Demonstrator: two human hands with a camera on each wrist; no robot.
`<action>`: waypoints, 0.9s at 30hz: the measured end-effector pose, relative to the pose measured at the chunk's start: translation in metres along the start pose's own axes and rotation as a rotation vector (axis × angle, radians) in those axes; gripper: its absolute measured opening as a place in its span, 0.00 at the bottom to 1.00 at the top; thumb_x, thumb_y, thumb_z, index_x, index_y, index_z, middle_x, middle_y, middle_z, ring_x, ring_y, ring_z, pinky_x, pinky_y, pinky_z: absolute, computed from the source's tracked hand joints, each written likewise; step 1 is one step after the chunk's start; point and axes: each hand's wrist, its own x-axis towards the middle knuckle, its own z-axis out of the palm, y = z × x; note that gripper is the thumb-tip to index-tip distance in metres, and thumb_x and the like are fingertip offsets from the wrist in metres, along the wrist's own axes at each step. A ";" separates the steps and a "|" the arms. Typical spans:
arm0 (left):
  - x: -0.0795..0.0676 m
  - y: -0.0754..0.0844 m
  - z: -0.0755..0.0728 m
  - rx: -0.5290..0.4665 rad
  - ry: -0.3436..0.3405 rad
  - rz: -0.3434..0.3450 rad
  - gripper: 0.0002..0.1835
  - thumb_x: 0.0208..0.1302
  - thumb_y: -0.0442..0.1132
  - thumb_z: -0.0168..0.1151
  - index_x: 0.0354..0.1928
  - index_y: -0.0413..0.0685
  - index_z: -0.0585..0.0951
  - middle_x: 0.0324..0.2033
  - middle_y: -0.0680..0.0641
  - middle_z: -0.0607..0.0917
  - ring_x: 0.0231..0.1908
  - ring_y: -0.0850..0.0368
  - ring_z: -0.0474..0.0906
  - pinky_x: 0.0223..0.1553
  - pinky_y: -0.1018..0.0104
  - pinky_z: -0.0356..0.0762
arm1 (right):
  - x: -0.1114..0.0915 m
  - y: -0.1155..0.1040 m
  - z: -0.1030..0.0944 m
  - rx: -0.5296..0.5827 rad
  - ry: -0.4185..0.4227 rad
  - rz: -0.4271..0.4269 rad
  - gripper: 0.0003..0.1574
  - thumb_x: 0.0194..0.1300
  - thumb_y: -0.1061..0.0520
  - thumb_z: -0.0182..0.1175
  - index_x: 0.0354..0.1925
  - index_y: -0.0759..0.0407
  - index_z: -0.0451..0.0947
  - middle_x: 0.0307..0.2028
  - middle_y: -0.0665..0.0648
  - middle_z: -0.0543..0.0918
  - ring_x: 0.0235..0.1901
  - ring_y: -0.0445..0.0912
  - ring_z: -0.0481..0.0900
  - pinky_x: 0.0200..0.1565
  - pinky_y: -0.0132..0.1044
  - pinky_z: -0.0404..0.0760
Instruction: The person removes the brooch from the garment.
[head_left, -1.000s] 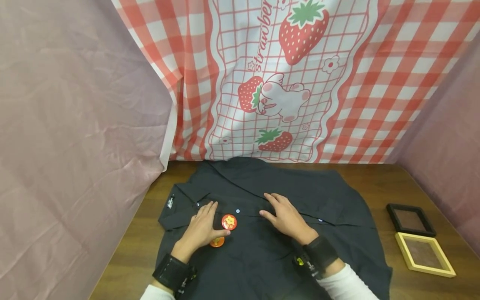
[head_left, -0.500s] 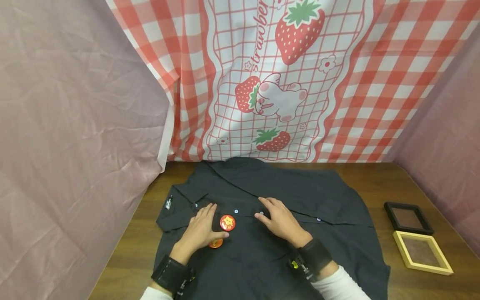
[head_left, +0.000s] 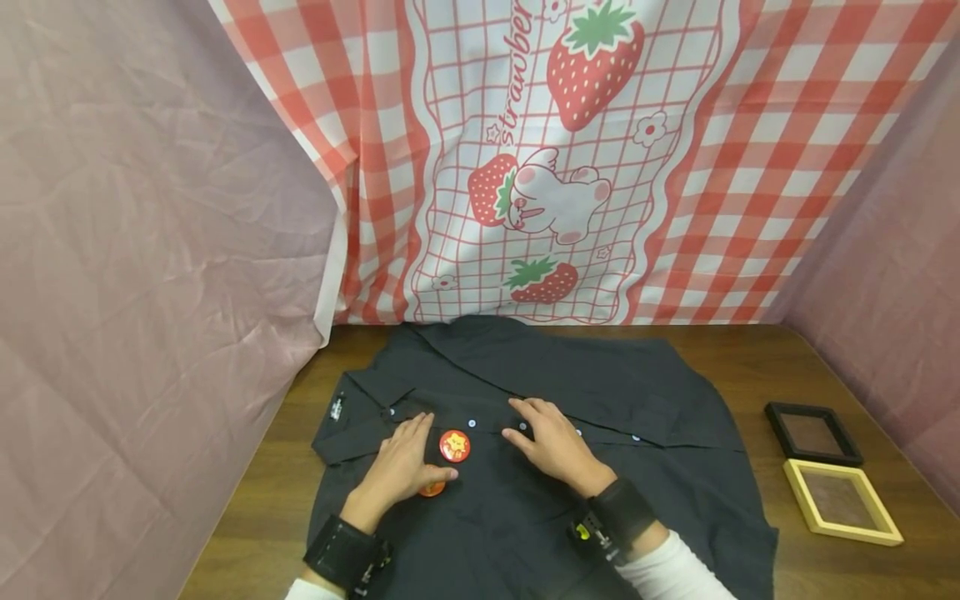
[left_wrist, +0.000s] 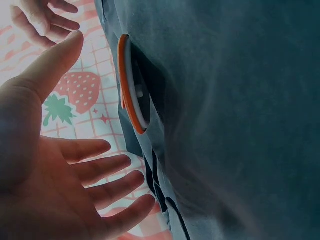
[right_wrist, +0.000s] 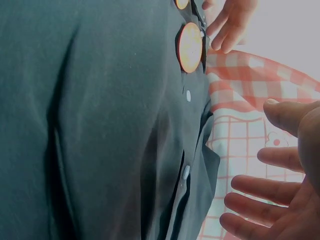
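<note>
A dark shirt (head_left: 600, 383) lies spread on the table, its collar to the left and small pale buttons along its placket. On its chest sit two round pin badges: a red badge (head_left: 454, 446) with a yellow star figure, and an orange badge (head_left: 432, 488), partly hidden by the left thumb. In the left wrist view the orange badge (left_wrist: 131, 85) stands edge-on from the cloth. Fingers spread, my left hand (head_left: 401, 462) hovers beside the badges and holds nothing. Over the placket to their right is my right hand (head_left: 553, 442), fingers extended, holding nothing.
On the table's right side a black frame (head_left: 846, 446) lies behind a pale yellow frame (head_left: 888, 518), close together. A red-checked strawberry cloth (head_left: 450, 250) hangs at the back. Pinkish drapes (head_left: 165, 250) flank the wooden table (head_left: 251, 492).
My right hand has drawn slightly left and toward me, uncovering more placket buttons. The left hand stays nearly still by the badges. The whole view has shifted a little.
</note>
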 end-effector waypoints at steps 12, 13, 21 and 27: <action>-0.006 -0.004 0.000 0.002 0.000 0.021 0.52 0.46 0.58 0.76 0.69 0.38 0.65 0.69 0.38 0.68 0.68 0.39 0.64 0.61 0.35 0.66 | 0.001 -0.007 0.005 0.003 0.021 -0.018 0.31 0.64 0.47 0.65 0.61 0.59 0.75 0.54 0.60 0.81 0.50 0.53 0.79 0.53 0.50 0.79; -0.006 -0.003 0.000 0.000 -0.003 0.022 0.52 0.47 0.58 0.75 0.69 0.38 0.65 0.69 0.38 0.68 0.68 0.39 0.63 0.61 0.35 0.66 | 0.000 -0.007 0.005 0.005 0.021 -0.017 0.31 0.63 0.47 0.65 0.61 0.59 0.76 0.54 0.60 0.81 0.50 0.53 0.79 0.53 0.49 0.79; -0.007 -0.001 -0.001 -0.001 -0.003 0.007 0.52 0.45 0.57 0.77 0.69 0.39 0.66 0.69 0.38 0.68 0.68 0.39 0.64 0.60 0.37 0.66 | 0.001 -0.009 0.008 -0.010 0.031 -0.040 0.31 0.62 0.46 0.66 0.60 0.59 0.76 0.52 0.60 0.82 0.49 0.53 0.79 0.53 0.49 0.79; -0.008 -0.001 -0.001 -0.005 -0.021 -0.002 0.52 0.45 0.57 0.77 0.69 0.39 0.66 0.69 0.37 0.68 0.68 0.39 0.64 0.61 0.36 0.66 | 0.002 -0.011 0.013 0.005 0.019 -0.058 0.30 0.63 0.47 0.66 0.59 0.59 0.77 0.50 0.60 0.83 0.52 0.56 0.79 0.56 0.52 0.78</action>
